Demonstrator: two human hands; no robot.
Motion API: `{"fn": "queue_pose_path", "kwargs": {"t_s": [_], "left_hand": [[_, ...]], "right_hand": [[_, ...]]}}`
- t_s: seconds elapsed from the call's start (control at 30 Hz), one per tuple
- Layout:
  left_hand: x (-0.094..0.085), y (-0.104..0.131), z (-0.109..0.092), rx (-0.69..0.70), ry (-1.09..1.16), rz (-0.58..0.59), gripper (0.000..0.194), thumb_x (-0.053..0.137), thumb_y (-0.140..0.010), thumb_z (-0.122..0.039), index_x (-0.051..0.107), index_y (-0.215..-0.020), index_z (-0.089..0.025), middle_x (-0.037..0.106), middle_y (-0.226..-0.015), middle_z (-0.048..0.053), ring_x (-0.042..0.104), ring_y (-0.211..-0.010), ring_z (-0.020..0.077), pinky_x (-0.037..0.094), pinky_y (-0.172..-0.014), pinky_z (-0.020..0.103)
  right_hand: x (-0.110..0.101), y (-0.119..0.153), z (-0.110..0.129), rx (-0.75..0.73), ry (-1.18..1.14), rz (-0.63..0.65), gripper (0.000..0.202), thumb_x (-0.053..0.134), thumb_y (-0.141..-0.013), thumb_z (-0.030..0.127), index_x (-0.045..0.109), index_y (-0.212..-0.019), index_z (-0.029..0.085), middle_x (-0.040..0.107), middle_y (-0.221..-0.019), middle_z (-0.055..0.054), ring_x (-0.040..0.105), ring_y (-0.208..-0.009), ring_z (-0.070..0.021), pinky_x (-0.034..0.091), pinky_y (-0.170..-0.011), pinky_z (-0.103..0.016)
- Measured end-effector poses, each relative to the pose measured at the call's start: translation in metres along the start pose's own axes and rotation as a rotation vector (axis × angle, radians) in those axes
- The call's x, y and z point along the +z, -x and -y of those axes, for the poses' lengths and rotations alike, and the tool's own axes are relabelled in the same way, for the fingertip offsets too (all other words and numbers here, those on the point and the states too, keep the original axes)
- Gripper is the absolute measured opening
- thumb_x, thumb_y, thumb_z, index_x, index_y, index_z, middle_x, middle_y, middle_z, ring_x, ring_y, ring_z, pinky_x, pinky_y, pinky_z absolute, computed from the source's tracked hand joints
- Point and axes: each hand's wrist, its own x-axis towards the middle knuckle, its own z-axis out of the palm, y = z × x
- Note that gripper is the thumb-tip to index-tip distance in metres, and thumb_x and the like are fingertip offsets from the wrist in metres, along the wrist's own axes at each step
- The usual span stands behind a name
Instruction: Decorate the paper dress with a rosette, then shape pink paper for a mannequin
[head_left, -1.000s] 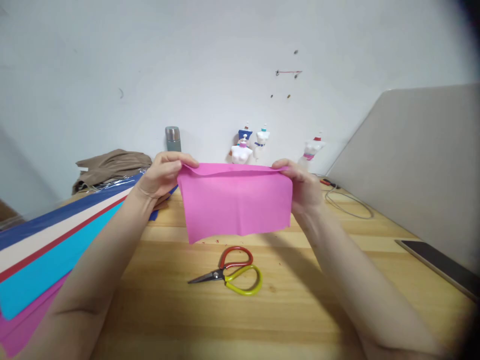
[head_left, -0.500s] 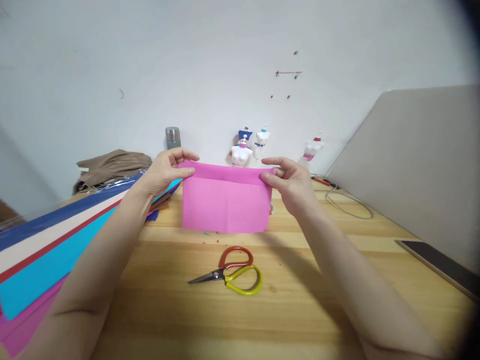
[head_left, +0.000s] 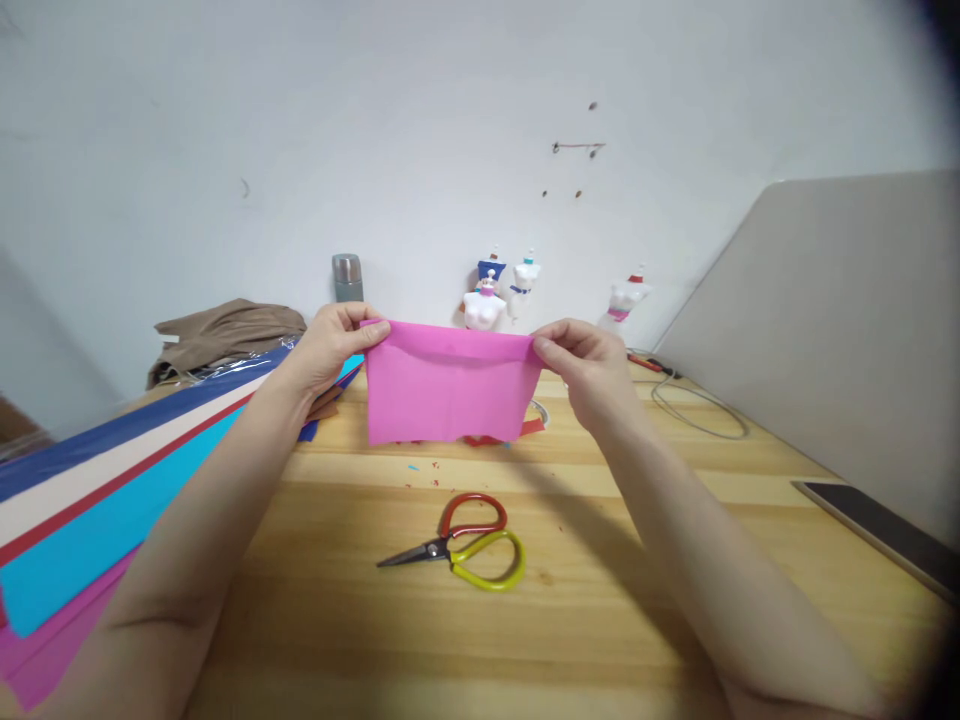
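A pink sheet (head_left: 454, 395) hangs above the table, stretched between my two hands. My left hand (head_left: 337, 345) pinches its upper left corner, thumb in front. At the upper right corner my right hand (head_left: 585, 360) grips it between thumb and fingers. Below the sheet, scissors (head_left: 487, 558) with one red and one yellow handle lie on the wooden table (head_left: 360, 620), blades pointing left. Red pieces (head_left: 532, 427) show partly behind the sheet's lower edge.
Coloured sheets (head_left: 150, 490) and a brown cloth (head_left: 232, 335) lie at the left. Small white busts (head_left: 484, 308) and a flask (head_left: 347, 277) stand behind. A phone (head_left: 877, 530), a cable (head_left: 701, 432) and a pale panel (head_left: 840, 330) are at the right.
The fingers of both hands have closed onto the sheet's top corners. The sheet's lower edge has risen, its folded top band no longer shows, and the red pieces behind have come into view.
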Motion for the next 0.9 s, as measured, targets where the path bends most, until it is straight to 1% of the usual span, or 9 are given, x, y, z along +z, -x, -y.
{"fn": "queue_pose_path", "kwargs": {"t_s": [0.1,0.17,0.23,0.33,0.43,0.57,0.77,0.83,0.9], "left_hand": [[0.0002,-0.0002,0.001,0.012,0.013,-0.007,0.024,0.089,-0.061,-0.032,0.07,-0.062,-0.017,0.062,-0.057,0.002,0.048,-0.055,0.0111,0.04,-0.051,0.025],[-0.0002,-0.0008,0.0017,0.015,0.02,-0.001,0.024,0.088,-0.062,-0.032,0.069,-0.062,-0.017,0.061,-0.057,0.002,0.048,-0.055,0.0111,0.04,-0.051,0.024],[-0.0009,-0.0015,0.0023,0.012,0.027,0.004,0.025,0.089,-0.062,-0.031,0.068,-0.062,-0.017,0.06,-0.057,0.002,0.048,-0.055,0.011,0.04,-0.051,0.024],[-0.0014,-0.0022,0.0029,0.004,0.038,-0.01,0.026,0.09,-0.062,-0.032,0.069,-0.063,-0.017,0.062,-0.057,0.002,0.048,-0.053,0.0113,0.042,-0.051,0.025],[-0.0006,-0.0023,0.0029,-0.002,0.045,-0.041,0.024,0.09,-0.061,-0.032,0.072,-0.064,-0.018,0.066,-0.059,0.004,0.051,-0.055,0.0129,0.043,-0.052,0.026],[0.0005,-0.002,0.0024,0.017,0.047,-0.086,0.022,0.089,-0.062,-0.031,0.072,-0.062,-0.017,0.064,-0.057,0.003,0.052,-0.054,0.0138,0.04,-0.052,0.026],[0.0005,-0.0014,0.0004,0.037,-0.034,-0.134,0.017,0.085,-0.069,-0.027,0.073,-0.064,-0.016,0.063,-0.061,0.003,0.053,-0.056,0.0141,0.04,-0.054,0.026],[0.0,-0.0015,-0.0006,0.039,-0.055,-0.139,0.016,0.084,-0.071,-0.026,0.072,-0.066,-0.015,0.062,-0.061,0.002,0.053,-0.056,0.0134,0.04,-0.055,0.025],[-0.0019,-0.0021,-0.0008,0.026,-0.049,-0.129,0.015,0.083,-0.071,-0.025,0.072,-0.068,-0.016,0.06,-0.061,0.0,0.052,-0.056,0.012,0.04,-0.056,0.024]], "right_hand": [[-0.0002,0.0001,0.0014,0.087,-0.088,0.037,0.021,0.084,-0.066,0.035,0.065,-0.068,0.025,0.06,-0.065,0.0,0.05,-0.059,-0.0144,0.044,-0.057,-0.031],[0.0009,0.0007,0.0013,0.106,-0.107,0.024,0.02,0.083,-0.067,0.035,0.065,-0.069,0.025,0.057,-0.063,0.001,0.046,-0.056,-0.0133,0.041,-0.054,-0.03],[0.0028,0.0016,0.0006,0.079,-0.087,-0.014,0.019,0.082,-0.068,0.034,0.065,-0.07,0.025,0.055,-0.061,0.002,0.045,-0.055,-0.0131,0.04,-0.053,-0.03],[0.0051,0.0031,0.0005,0.0,-0.006,-0.059,0.015,0.081,-0.071,0.032,0.068,-0.07,0.025,0.058,-0.062,0.001,0.049,-0.057,-0.0143,0.043,-0.056,-0.031],[0.0053,0.0043,0.0021,-0.046,0.047,-0.068,0.013,0.08,-0.073,0.033,0.069,-0.07,0.027,0.06,-0.063,0.0,0.052,-0.058,-0.0161,0.045,-0.056,-0.032],[0.0047,0.005,0.004,-0.045,0.059,-0.052,0.019,0.081,-0.076,0.036,0.066,-0.068,0.027,0.059,-0.06,0.0,0.051,-0.055,-0.0168,0.046,-0.053,-0.033],[0.0067,0.0052,0.0004,-0.027,0.084,-0.029,0.019,0.078,-0.077,0.036,0.066,-0.067,0.027,0.059,-0.058,0.0,0.053,-0.053,-0.0163,0.048,-0.051,-0.032],[0.0068,0.0047,-0.0014,-0.03,0.087,0.002,0.02,0.078,-0.078,0.037,0.065,-0.068,0.026,0.059,-0.058,0.001,0.054,-0.054,-0.0162,0.049,-0.052,-0.032],[0.0056,0.0038,-0.0023,-0.024,0.073,0.068,0.022,0.079,-0.079,0.039,0.065,-0.07,0.026,0.06,-0.059,0.001,0.056,-0.055,-0.0163,0.051,-0.055,-0.032]]}}
